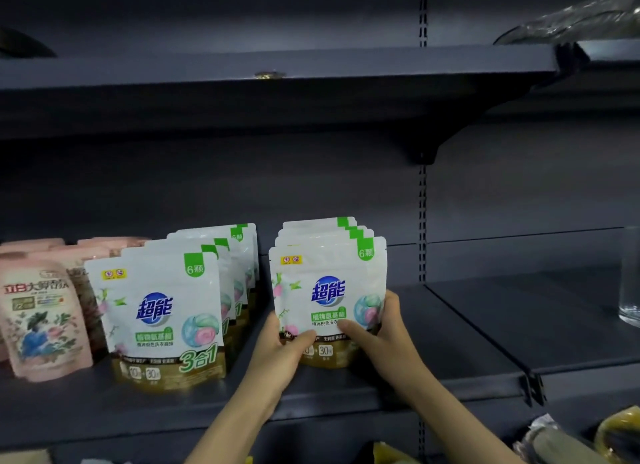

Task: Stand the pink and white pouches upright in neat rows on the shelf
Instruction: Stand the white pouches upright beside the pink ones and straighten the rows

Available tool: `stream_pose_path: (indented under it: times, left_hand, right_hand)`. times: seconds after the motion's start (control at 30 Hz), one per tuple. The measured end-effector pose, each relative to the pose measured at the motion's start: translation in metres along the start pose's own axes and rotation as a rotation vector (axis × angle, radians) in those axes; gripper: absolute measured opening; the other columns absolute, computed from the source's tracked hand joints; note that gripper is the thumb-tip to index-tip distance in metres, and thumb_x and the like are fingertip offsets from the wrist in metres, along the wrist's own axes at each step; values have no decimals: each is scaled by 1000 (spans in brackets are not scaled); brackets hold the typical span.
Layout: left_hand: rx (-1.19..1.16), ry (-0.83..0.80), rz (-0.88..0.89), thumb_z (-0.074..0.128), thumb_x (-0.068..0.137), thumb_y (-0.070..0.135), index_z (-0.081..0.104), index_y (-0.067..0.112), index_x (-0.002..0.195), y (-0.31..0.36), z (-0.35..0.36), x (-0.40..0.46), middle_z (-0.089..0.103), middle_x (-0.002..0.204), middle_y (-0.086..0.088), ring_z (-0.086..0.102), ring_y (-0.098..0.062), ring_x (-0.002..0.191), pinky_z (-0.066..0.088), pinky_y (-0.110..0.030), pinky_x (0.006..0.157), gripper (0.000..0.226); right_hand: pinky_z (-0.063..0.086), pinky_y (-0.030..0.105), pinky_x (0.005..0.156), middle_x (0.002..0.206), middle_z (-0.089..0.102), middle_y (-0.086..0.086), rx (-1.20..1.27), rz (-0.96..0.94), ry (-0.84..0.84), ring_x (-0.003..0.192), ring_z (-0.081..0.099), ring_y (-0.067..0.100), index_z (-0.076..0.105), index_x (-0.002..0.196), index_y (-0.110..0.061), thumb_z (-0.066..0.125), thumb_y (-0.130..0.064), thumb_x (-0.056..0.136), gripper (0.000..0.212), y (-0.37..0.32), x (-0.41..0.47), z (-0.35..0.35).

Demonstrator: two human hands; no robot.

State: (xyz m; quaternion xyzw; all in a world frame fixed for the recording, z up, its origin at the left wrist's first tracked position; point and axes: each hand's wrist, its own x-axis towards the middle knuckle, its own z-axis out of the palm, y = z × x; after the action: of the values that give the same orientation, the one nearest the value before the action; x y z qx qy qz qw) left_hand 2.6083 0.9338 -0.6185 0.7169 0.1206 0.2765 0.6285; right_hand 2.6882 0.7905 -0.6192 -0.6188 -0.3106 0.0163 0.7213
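A stack of several white pouches stands upright near the middle of the dark shelf. My left hand grips its lower left corner, thumb across the front. On the lower right side my right hand holds the stack, thumb on the front pouch. To the left a second row of white pouches stands upright, one behind another. Pink pouches stand in rows at the far left.
An upper shelf hangs overhead. A glass vessel stands at the right edge on the neighbouring shelf bay. Wrapped goods lie below at bottom right. Bare shelf surface stretches right of the held stack.
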Motion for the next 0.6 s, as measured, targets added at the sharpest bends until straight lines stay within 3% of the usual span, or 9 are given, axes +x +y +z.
stream_pose_path:
  times: [0.23,0.4,0.5,0.6]
  left_hand:
    - [84,4,28,58,83,5,55,37,99,-2,5,-4,66,105,14,60,-6,98,49,-28,88,36]
    - [32,124,66,51,91,9,60,22,107,-3,5,-6,69,104,4,63,-11,95,51,-32,84,23]
    - [-95,281,79,43,93,7,57,19,104,2,5,-4,66,102,1,62,-14,92,49,-31,78,21]
    - [-211,383,59,36,96,17,54,22,108,-2,0,15,59,117,-2,55,-18,108,44,-36,94,22]
  right_hand:
    - [58,22,70,110,64,-1,5,-4,18,94,69,9,39,111,-21,69,0,80,48,3,-1,-2]
    - [58,22,71,109,63,-3,2,-4,32,94,68,9,38,113,-23,71,-3,79,52,-4,-7,2]
    - [55,25,77,109,57,-4,53,-41,196,100,62,9,36,122,-25,66,-21,84,49,-10,-10,0]
    - [48,38,93,116,55,-1,141,79,356,108,56,16,40,120,-29,48,-44,93,32,-6,6,-11]
